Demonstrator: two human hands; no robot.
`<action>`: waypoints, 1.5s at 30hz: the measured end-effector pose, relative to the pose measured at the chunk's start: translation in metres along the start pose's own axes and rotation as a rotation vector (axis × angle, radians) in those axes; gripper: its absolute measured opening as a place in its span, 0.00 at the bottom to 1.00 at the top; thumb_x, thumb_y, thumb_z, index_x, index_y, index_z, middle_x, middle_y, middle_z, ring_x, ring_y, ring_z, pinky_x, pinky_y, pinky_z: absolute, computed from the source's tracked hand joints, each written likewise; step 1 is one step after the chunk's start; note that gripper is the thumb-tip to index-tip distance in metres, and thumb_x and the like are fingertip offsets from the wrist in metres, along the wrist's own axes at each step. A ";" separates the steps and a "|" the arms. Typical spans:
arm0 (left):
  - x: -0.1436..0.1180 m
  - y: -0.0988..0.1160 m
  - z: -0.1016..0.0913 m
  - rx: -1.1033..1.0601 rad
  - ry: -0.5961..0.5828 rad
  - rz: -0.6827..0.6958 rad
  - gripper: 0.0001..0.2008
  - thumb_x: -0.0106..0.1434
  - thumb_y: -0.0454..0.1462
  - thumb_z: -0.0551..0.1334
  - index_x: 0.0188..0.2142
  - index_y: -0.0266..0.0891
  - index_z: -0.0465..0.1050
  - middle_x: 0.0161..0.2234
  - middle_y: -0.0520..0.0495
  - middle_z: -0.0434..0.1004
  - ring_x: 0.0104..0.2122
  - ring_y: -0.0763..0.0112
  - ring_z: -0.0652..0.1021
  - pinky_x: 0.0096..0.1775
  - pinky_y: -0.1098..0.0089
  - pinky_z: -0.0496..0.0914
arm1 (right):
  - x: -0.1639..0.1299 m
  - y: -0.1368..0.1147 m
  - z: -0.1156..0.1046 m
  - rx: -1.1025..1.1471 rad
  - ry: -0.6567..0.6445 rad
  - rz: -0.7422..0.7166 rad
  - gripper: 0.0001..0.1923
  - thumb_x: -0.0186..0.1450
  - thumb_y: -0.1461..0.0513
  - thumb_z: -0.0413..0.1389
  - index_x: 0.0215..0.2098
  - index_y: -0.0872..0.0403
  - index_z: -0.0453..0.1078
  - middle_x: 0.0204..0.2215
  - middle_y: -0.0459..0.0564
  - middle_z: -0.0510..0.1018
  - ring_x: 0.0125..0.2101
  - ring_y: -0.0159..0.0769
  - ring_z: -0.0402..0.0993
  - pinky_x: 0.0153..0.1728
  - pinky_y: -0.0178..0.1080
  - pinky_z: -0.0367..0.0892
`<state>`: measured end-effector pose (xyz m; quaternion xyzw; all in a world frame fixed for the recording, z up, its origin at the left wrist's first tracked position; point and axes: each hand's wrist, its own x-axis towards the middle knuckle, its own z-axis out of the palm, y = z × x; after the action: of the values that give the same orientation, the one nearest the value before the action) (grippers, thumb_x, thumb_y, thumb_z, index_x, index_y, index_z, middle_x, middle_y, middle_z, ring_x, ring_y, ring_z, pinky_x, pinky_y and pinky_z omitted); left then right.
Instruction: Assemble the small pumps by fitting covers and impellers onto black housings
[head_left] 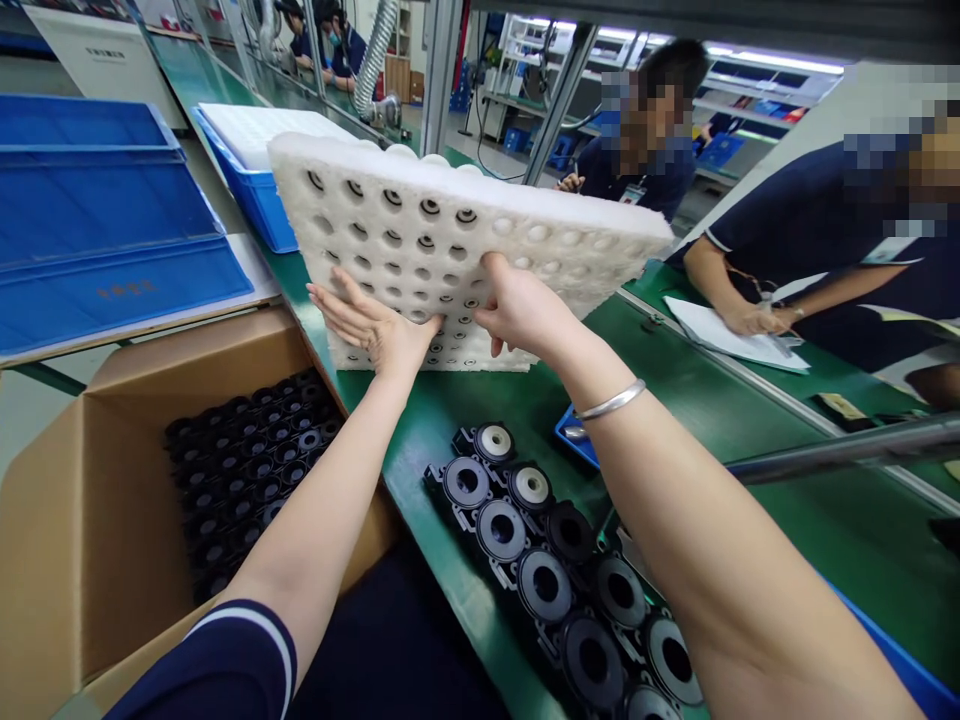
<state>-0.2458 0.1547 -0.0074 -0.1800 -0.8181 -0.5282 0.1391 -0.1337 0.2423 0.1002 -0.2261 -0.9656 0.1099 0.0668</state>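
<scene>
White foam tray (450,230) tilted up, both hands (450,325) pressed against its near face

The scene was brightly and evenly lit from overhead ceiling strip lights (780,62) at the upper right. The white foam tray (450,240) looked close to overexposed. Soft, faint shadows fell on the green table (750,420). The wide lens bent straight lines near the edges. Faces were pixelated. The near forearms and the far background were slightly soft.
</scene>
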 end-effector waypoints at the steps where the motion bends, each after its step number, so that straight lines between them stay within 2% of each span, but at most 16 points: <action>1: 0.001 0.000 0.001 -0.005 -0.008 0.009 0.68 0.48 0.48 0.76 0.69 0.24 0.28 0.70 0.17 0.16 0.71 0.43 0.25 0.70 0.46 0.31 | 0.000 -0.001 0.000 -0.007 0.005 -0.002 0.23 0.60 0.68 0.49 0.54 0.57 0.55 0.22 0.46 0.77 0.16 0.40 0.72 0.26 0.42 0.69; 7: -0.004 -0.003 0.003 -0.008 0.013 0.038 0.67 0.47 0.46 0.76 0.69 0.21 0.32 0.70 0.17 0.18 0.71 0.42 0.25 0.70 0.49 0.28 | 0.002 -0.002 -0.001 -0.173 0.066 0.030 0.25 0.61 0.69 0.51 0.57 0.58 0.56 0.29 0.53 0.80 0.21 0.41 0.75 0.31 0.45 0.71; 11: -0.003 0.000 -0.026 0.003 -0.007 0.196 0.60 0.49 0.46 0.74 0.70 0.32 0.38 0.73 0.30 0.29 0.73 0.49 0.32 0.71 0.50 0.35 | 0.007 0.003 0.000 -0.351 0.138 0.014 0.28 0.61 0.66 0.56 0.58 0.61 0.57 0.38 0.61 0.80 0.35 0.50 0.79 0.37 0.48 0.72; 16: 0.062 0.037 -0.070 0.142 0.164 0.360 0.57 0.48 0.54 0.70 0.69 0.37 0.43 0.73 0.44 0.39 0.73 0.54 0.37 0.71 0.54 0.35 | 0.010 0.007 0.009 -0.379 0.189 0.002 0.26 0.64 0.64 0.55 0.59 0.61 0.55 0.40 0.62 0.79 0.38 0.50 0.78 0.38 0.49 0.73; 17: 0.079 0.045 -0.075 0.222 0.205 0.327 0.54 0.48 0.53 0.68 0.68 0.38 0.48 0.70 0.46 0.48 0.73 0.52 0.40 0.70 0.51 0.33 | 0.009 0.007 0.010 -0.382 0.196 0.001 0.26 0.65 0.64 0.54 0.59 0.61 0.55 0.40 0.61 0.79 0.39 0.50 0.78 0.39 0.49 0.73; 18: 0.095 0.051 -0.078 0.292 0.115 0.354 0.47 0.52 0.54 0.65 0.66 0.40 0.53 0.66 0.49 0.56 0.72 0.51 0.45 0.69 0.48 0.33 | 0.009 0.007 0.012 -0.387 0.202 0.003 0.25 0.65 0.64 0.54 0.59 0.61 0.56 0.40 0.61 0.79 0.39 0.51 0.78 0.39 0.50 0.73; 19: 0.107 0.055 -0.080 0.297 -0.001 0.475 0.39 0.59 0.56 0.60 0.64 0.40 0.60 0.62 0.49 0.62 0.70 0.51 0.51 0.69 0.48 0.38 | 0.010 0.007 0.014 -0.392 0.207 0.005 0.24 0.65 0.65 0.53 0.59 0.61 0.56 0.39 0.60 0.79 0.39 0.51 0.79 0.39 0.51 0.73; 21: 0.122 0.057 -0.083 0.277 -0.160 0.574 0.34 0.63 0.58 0.56 0.59 0.38 0.69 0.58 0.47 0.67 0.66 0.49 0.56 0.66 0.50 0.48 | 0.013 0.007 0.016 -0.399 0.227 0.015 0.22 0.66 0.65 0.52 0.57 0.62 0.57 0.36 0.59 0.79 0.39 0.52 0.79 0.40 0.52 0.73; 25: 0.120 0.049 -0.089 0.321 -0.131 0.589 0.33 0.60 0.58 0.62 0.58 0.42 0.69 0.58 0.45 0.63 0.65 0.49 0.56 0.65 0.55 0.50 | 0.025 0.009 0.021 -0.363 0.283 0.020 0.18 0.68 0.66 0.47 0.56 0.63 0.60 0.32 0.57 0.79 0.39 0.51 0.79 0.43 0.52 0.73; 28: 0.113 0.046 -0.095 0.355 -0.157 0.607 0.36 0.57 0.59 0.64 0.60 0.47 0.65 0.60 0.48 0.59 0.67 0.50 0.53 0.67 0.56 0.47 | 0.023 0.012 0.024 -0.293 0.279 0.014 0.24 0.67 0.66 0.45 0.61 0.63 0.57 0.32 0.56 0.80 0.38 0.49 0.79 0.41 0.48 0.73; 31: 0.114 0.046 -0.098 0.349 -0.241 0.611 0.42 0.56 0.63 0.63 0.62 0.44 0.61 0.62 0.48 0.55 0.68 0.49 0.50 0.69 0.56 0.43 | 0.002 0.019 0.033 -0.181 0.303 0.002 0.29 0.69 0.64 0.44 0.67 0.60 0.50 0.33 0.53 0.80 0.36 0.45 0.79 0.40 0.45 0.73; 33: 0.118 0.045 -0.098 0.312 -0.249 0.598 0.43 0.55 0.64 0.62 0.62 0.44 0.62 0.63 0.47 0.54 0.68 0.48 0.49 0.69 0.57 0.42 | -0.017 0.025 0.044 -0.045 0.419 0.031 0.28 0.71 0.61 0.42 0.68 0.59 0.49 0.32 0.51 0.79 0.34 0.43 0.79 0.39 0.43 0.72; 35: 0.120 0.043 -0.096 0.279 -0.243 0.607 0.42 0.55 0.66 0.60 0.62 0.46 0.62 0.63 0.48 0.54 0.69 0.49 0.48 0.70 0.57 0.38 | -0.033 0.032 0.058 0.135 0.507 0.082 0.26 0.72 0.57 0.42 0.66 0.60 0.52 0.26 0.48 0.77 0.29 0.40 0.78 0.37 0.42 0.73; 37: 0.122 0.039 -0.093 0.269 -0.237 0.635 0.43 0.55 0.67 0.58 0.62 0.48 0.61 0.64 0.48 0.54 0.69 0.48 0.48 0.70 0.55 0.35 | -0.040 0.040 0.069 0.315 0.477 0.092 0.25 0.72 0.56 0.45 0.63 0.60 0.56 0.22 0.45 0.76 0.22 0.36 0.75 0.34 0.40 0.73; 41: 0.124 0.033 -0.088 0.268 -0.197 0.648 0.42 0.55 0.67 0.58 0.62 0.49 0.62 0.64 0.47 0.54 0.67 0.46 0.51 0.69 0.53 0.44 | -0.034 0.049 0.077 0.520 0.383 0.040 0.26 0.71 0.58 0.48 0.66 0.55 0.54 0.25 0.42 0.79 0.15 0.30 0.71 0.31 0.37 0.72; 45: 0.123 0.033 -0.089 0.224 -0.199 0.683 0.43 0.54 0.66 0.60 0.62 0.46 0.64 0.63 0.46 0.56 0.68 0.45 0.52 0.68 0.52 0.44 | -0.024 0.049 0.075 0.480 0.518 0.072 0.21 0.71 0.60 0.47 0.61 0.54 0.59 0.22 0.42 0.78 0.21 0.34 0.75 0.35 0.38 0.73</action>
<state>-0.3381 0.1042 0.1068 -0.4765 -0.7732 -0.3384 0.2460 -0.1051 0.2604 0.0135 -0.2584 -0.8546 0.2750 0.3567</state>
